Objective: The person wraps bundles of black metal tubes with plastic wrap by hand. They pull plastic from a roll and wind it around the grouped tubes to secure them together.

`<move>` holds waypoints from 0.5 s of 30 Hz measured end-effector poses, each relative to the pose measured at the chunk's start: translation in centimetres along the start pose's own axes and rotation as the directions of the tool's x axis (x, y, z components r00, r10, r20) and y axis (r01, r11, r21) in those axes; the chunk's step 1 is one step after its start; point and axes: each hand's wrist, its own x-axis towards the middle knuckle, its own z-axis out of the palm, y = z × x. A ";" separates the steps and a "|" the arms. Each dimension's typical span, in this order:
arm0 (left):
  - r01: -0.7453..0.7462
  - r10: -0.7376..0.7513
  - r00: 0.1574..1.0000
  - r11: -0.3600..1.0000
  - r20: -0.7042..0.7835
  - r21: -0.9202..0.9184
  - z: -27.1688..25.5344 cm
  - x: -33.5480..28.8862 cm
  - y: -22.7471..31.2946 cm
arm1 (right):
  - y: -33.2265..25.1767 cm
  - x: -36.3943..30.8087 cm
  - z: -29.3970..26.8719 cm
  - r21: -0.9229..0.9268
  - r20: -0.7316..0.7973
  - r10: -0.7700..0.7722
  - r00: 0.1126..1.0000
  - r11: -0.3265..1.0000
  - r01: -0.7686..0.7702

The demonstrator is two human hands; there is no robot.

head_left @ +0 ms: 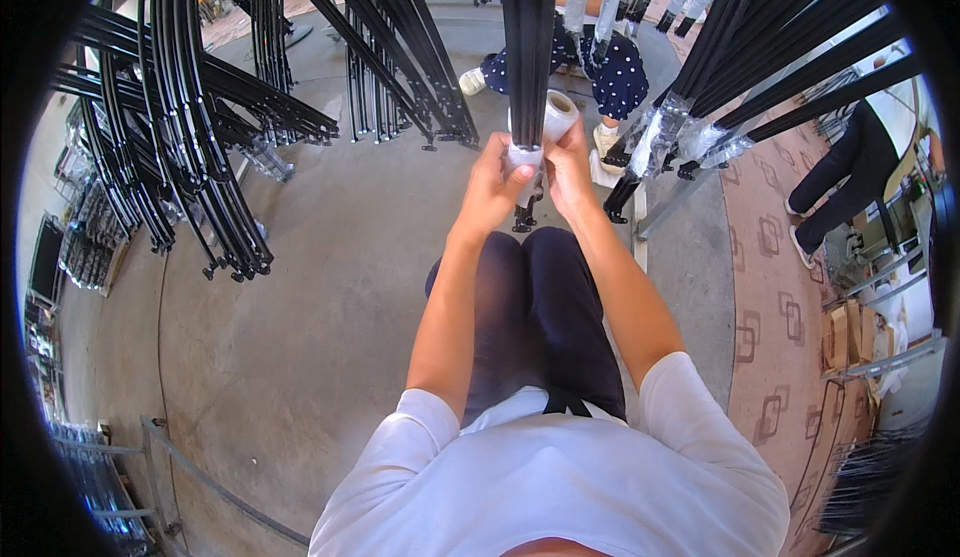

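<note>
Two bare hands are on one tight bundle of long, straight black rods [527, 47], right in front of the person in the white short-sleeved T-shirt [560, 477]. Long axis runs pretty much straight up and down as seen from the head, top end going out past the upper edge, lower end pointing at the knees, with small dark fittings [523, 222] at the tips. Can't tell if it's truly plumb or leaning a bit, the lens bends stuff.

Left hand [492, 185] is curled round the bundle's left side, thumb pressed on a whitish band of plastic film [525, 156] wrapped near the low end. Right hand [569, 172] is on the other side, fingers closed on the lower part of a white roll of film with a hollow core [560, 112]. Roll sits just beside the rods, hollow end tipped upward; its far side is hidden.

Off to the right, more black rods [790, 57] slant down and leftward, clear film [660, 137] round their low ends. Over on the left, glossy black rods [185, 127] droop downward in bunches. Someone in navy polka-dot trousers [618, 77] is right behind the bundle.
</note>
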 end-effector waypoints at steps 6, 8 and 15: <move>-0.002 0.006 0.999 0.997 -0.050 0.082 0.5 0.4 -0.2 | -0.8 1.4 -0.4 -0.094 0.163 0.047 0.985 0.995 -0.032; -0.018 0.018 0.997 1.000 -0.071 0.011 0.5 0.4 -0.6 | -1.1 1.6 -0.2 -0.130 0.197 0.018 0.980 0.992 0.007; 0.048 -0.079 0.994 0.940 -0.079 -0.337 0.9 0.3 -0.3 | -0.7 2.9 -0.8 -0.051 0.402 0.118 0.908 0.993 -0.106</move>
